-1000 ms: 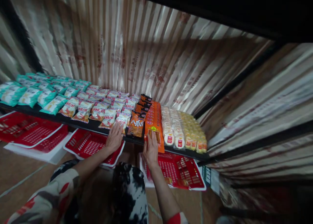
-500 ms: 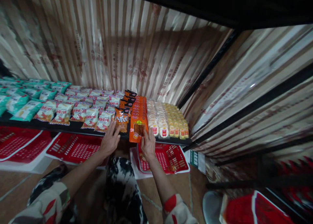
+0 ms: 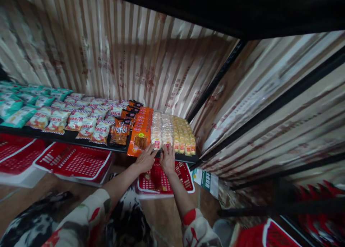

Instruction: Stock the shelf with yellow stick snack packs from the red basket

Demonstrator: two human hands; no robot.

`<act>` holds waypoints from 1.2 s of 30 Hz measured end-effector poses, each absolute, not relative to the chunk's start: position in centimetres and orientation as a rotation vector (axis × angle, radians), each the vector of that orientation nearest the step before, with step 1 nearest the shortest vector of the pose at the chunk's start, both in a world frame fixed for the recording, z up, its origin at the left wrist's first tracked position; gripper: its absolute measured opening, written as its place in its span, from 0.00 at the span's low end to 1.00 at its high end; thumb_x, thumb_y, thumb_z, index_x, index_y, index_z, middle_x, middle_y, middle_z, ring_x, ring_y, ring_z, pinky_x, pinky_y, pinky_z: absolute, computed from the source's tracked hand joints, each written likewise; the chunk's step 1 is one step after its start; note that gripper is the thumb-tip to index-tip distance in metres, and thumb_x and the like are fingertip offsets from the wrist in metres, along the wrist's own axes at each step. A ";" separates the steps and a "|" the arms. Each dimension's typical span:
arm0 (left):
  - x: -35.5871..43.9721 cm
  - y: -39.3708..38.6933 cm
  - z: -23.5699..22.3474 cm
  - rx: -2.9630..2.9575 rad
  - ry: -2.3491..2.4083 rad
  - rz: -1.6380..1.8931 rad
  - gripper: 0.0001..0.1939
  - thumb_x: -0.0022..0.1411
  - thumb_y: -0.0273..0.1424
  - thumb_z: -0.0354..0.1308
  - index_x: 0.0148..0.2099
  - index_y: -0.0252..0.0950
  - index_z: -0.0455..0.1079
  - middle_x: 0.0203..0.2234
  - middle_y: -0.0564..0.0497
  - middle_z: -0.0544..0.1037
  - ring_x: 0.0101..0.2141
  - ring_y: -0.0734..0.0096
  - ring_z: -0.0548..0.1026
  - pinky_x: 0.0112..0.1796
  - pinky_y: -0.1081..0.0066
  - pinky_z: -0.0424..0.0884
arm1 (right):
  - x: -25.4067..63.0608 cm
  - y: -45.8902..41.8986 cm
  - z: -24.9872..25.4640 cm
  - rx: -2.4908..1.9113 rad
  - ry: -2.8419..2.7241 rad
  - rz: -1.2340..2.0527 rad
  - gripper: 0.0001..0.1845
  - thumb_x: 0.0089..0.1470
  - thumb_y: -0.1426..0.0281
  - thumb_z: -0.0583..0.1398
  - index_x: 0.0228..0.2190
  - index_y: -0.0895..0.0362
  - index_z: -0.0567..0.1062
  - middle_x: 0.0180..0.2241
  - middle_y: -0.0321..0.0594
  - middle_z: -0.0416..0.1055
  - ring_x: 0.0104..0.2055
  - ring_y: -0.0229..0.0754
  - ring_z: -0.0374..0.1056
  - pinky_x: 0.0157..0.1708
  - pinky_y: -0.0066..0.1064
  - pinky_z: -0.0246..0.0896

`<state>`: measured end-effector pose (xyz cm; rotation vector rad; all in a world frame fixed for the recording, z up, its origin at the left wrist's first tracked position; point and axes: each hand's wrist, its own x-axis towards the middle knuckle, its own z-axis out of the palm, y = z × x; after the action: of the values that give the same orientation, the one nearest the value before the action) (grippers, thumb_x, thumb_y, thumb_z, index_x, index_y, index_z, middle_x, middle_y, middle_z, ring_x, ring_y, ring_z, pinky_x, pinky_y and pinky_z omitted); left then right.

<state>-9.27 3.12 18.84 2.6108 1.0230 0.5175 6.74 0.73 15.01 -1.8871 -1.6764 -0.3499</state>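
My left hand [image 3: 146,159] lies with fingers stretched out on the front edge of the black shelf [image 3: 67,136], its fingertips touching the front of the long orange snack pack [image 3: 140,132] and the white cake packs [image 3: 158,129]. My right hand [image 3: 167,158] rests flat beside it, fingers spread against the front of the white cake packs. Yellow cake packs [image 3: 183,133] fill the shelf's right end. A dark orange snack bag [image 3: 120,127] stands just left of the long orange pack.
Rows of red-and-white snack bags [image 3: 81,118] and green bags [image 3: 18,106] cover the shelf to the left. Red plastic baskets [image 3: 72,162] sit on the floor under the shelf, one [image 3: 185,178] below my hands. Corrugated striped walls close in behind and on the right.
My left hand has moved right, from the red-and-white bags to the long orange pack and white cakes. My right hand shifted from the orange pack to the white cakes. The view swung right.
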 end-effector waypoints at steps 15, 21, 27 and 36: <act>-3.8 2.4 17.0 2.689 1.349 0.366 0.24 0.62 0.28 0.47 0.59 0.29 0.60 0.63 0.36 0.50 0.63 0.51 0.45 0.60 0.51 0.48 | 10.6 -0.6 12.4 -1.743 -1.789 -0.116 0.29 0.55 0.76 0.48 0.59 0.64 0.57 0.65 0.52 0.42 0.67 0.49 0.33 0.60 0.48 0.46; -2.7 2.1 16.6 2.722 1.450 0.396 0.25 0.62 0.28 0.46 0.61 0.26 0.57 0.63 0.34 0.51 0.63 0.50 0.45 0.59 0.50 0.48 | 11.0 -0.9 13.3 -1.746 -1.820 -0.135 0.27 0.56 0.75 0.48 0.57 0.65 0.60 0.64 0.54 0.43 0.67 0.50 0.33 0.60 0.46 0.46; -0.6 0.9 17.0 2.728 1.306 0.311 0.27 0.61 0.26 0.47 0.63 0.34 0.55 0.64 0.40 0.50 0.63 0.54 0.46 0.57 0.54 0.54 | 12.3 -2.2 14.8 -1.889 -1.743 -0.204 0.28 0.56 0.74 0.50 0.58 0.56 0.60 0.65 0.49 0.39 0.67 0.53 0.31 0.58 0.50 0.43; 1.5 0.3 18.0 2.666 1.357 0.210 0.27 0.57 0.24 0.49 0.60 0.29 0.59 0.64 0.39 0.47 0.64 0.51 0.43 0.57 0.54 0.56 | 15.7 -3.7 13.7 -1.925 -1.765 -0.155 0.27 0.55 0.74 0.49 0.57 0.59 0.61 0.65 0.49 0.41 0.67 0.53 0.32 0.59 0.48 0.45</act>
<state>1.46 0.30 18.02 2.6656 1.3573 0.2103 15.72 -3.72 13.66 -1.9251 -1.7653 -0.1546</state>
